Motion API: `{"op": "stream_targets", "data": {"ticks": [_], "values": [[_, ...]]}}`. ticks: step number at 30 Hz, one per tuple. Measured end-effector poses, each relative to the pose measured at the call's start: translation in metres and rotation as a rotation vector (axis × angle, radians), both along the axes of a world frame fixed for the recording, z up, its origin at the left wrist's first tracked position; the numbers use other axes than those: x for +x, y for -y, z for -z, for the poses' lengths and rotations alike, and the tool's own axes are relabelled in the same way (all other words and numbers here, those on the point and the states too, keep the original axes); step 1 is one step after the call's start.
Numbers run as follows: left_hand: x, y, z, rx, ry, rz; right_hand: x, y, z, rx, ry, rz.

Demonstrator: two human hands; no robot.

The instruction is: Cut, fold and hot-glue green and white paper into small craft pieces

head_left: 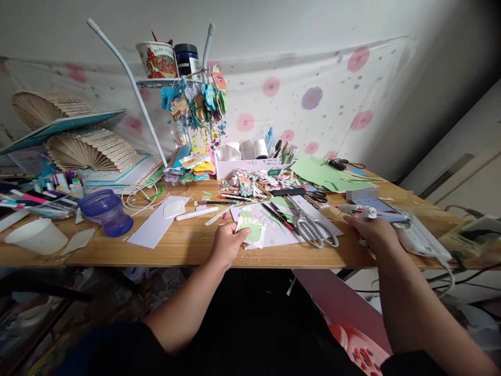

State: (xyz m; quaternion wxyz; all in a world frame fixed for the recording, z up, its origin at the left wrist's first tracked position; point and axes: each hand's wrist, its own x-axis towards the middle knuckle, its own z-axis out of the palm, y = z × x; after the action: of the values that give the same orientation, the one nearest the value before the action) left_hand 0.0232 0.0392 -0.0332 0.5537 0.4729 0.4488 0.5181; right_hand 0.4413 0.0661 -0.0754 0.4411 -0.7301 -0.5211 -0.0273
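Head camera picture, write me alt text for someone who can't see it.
At a cluttered wooden craft table, the person's left hand holds a green and white paper cutout, while the right hand grips a white glue gun. Large scissors lie between the hands, and a purple cup lies tipped at left.

On the long wooden desk (188, 248), the left hand (226, 243) rests near the front edge, pinching a small green-and-white paper cutout (252, 230). Just right of it lie large silver metal scissors (313, 225). Further right, the right hand (373, 232) lies on a white glue gun (358, 210). Far left stands a purple plastic cup (105, 211), with a white paper sheet (156, 225) between it and the cutout.
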Motion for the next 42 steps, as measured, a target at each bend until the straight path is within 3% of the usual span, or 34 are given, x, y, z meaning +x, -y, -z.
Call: {"op": "stream_targets", "data": {"ticks": [2, 3, 5, 7, 8, 10, 13, 16, 18, 27, 38, 42], "values": [[0.000, -0.001, 0.001, -0.019, 0.022, 0.001, -0.012, 0.015, -0.005, -0.051, 0.049, 0.143], [0.000, -0.002, 0.001, -0.030, 0.040, 0.005, -0.024, 0.026, -0.009, 0.021, 0.070, 0.197], [0.000, -0.002, 0.003, -0.053, 0.083, 0.025, -0.057, 0.049, -0.020, 0.431, 0.104, 0.379], [-0.002, -0.003, 0.007, -0.063, 0.120, 0.059, -0.101, 0.068, -0.030, 0.766, 0.093, 0.389], [-0.002, -0.003, 0.009, -0.061, 0.131, 0.081, -0.125, 0.073, -0.033, 0.797, 0.097, 0.263], [-0.005, -0.005, 0.014, -0.054, 0.146, 0.130, -0.171, 0.072, -0.037, 0.695, -0.064, -0.078], [-0.008, -0.006, 0.019, -0.055, 0.173, 0.196, -0.223, 0.051, -0.036, 0.195, -0.605, -0.536], [-0.009, -0.006, 0.020, -0.061, 0.182, 0.233, -0.250, 0.030, -0.030, -0.155, -1.123, -0.785], [-0.008, -0.006, 0.019, -0.061, 0.181, 0.235, -0.258, 0.024, -0.027, -0.272, -1.296, -0.880], [-0.005, -0.005, 0.017, -0.048, 0.139, 0.216, -0.257, 0.034, -0.018, -0.235, -1.328, -0.953], [-0.001, -0.006, 0.022, 0.041, -0.019, 0.116, -0.257, 0.035, -0.011, -0.224, -1.064, -0.928], [-0.002, -0.008, 0.030, 0.136, -0.161, 0.061, -0.256, 0.034, -0.012, -0.162, -0.858, -0.825]]}}
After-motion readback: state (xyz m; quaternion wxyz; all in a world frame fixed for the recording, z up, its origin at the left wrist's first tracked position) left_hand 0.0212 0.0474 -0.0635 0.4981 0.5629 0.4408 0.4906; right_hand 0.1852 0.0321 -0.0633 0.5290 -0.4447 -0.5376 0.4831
